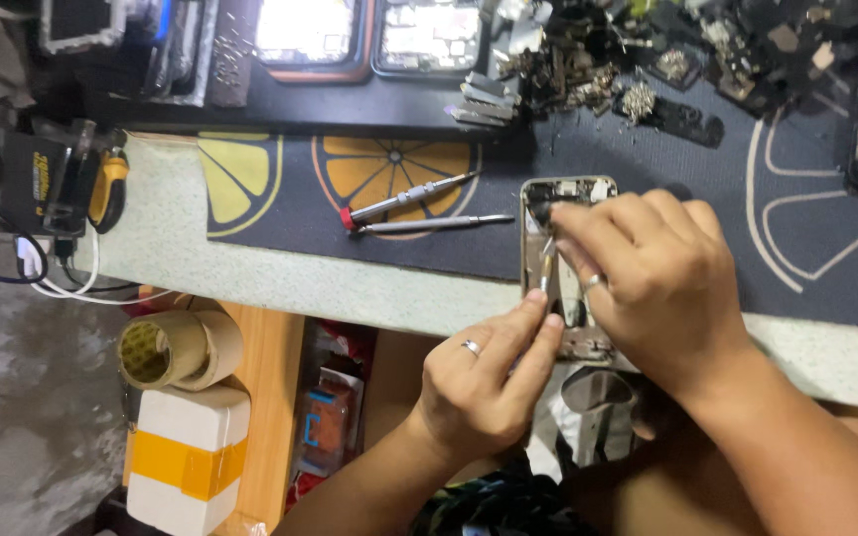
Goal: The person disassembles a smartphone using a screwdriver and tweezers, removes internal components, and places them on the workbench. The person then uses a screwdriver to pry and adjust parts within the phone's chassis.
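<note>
I am working on an opened phone (560, 194) that lies at the front edge of the tabletop (250, 268), half on the dark mat (647, 169) and half over the pale rim. Its back is already off, so the inner parts show at its far end. My left hand (484, 382) is closed around a thin tool (546, 270), pinched between thumb and forefinger, with the tip down inside the frame. My right hand (662, 283) is curled over the phone's right side and holds it steady; the fingertips touch near its far end. Which part the tip touches I cannot tell, because my fingers hide it. Two screwdrivers (419, 206) lie unused on the mat, to the left of the phone. A heap of small removed parts (588, 84) sits near the far edge, so I judge the stripping is well along but not finished.
</note>
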